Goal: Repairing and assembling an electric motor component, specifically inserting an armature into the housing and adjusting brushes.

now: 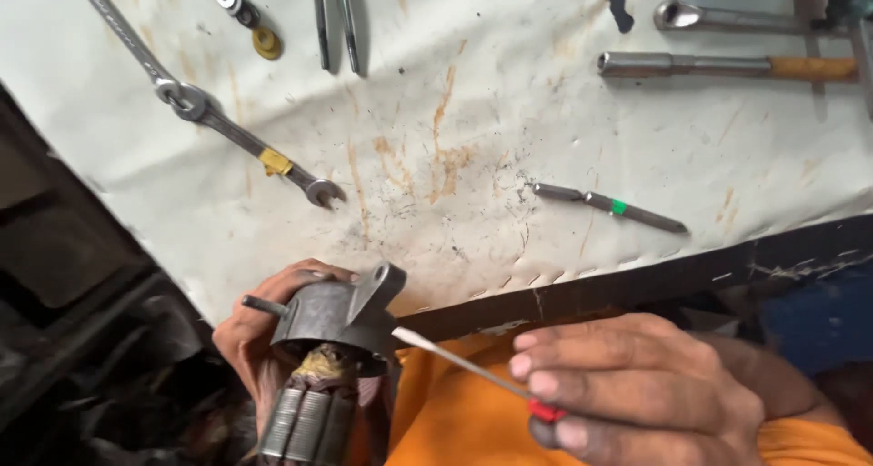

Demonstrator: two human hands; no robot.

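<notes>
Grey metal motor armature [329, 357] sits gripped in the left hand [250, 343], just off the bench's [473, 130] near edge. Right hand [637, 389] pinches a red-handled screwdriver [473, 368], tip touching the armature's housing. Green-banded bit [607, 205] lies near that edge.

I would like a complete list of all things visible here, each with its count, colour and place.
motor armature with end housing: 1, grey housing, copper windings, bottom left, in left hand
thin screwdriver: 1, silver shaft, red handle, in right hand, tip at the housing
combination wrenches: 2, silver, one with a yellow band, upper left on the sheet
driver bit: 1, grey with green ring, centre right
washers: few, silver and brass, top left
thin rods: 2, dark, top centre
long tools: 2, silver, one with orange grip, top right
work sheet: 1, white, stained
left hand: 1, bottom left
right hand: 1, bottom right
</notes>
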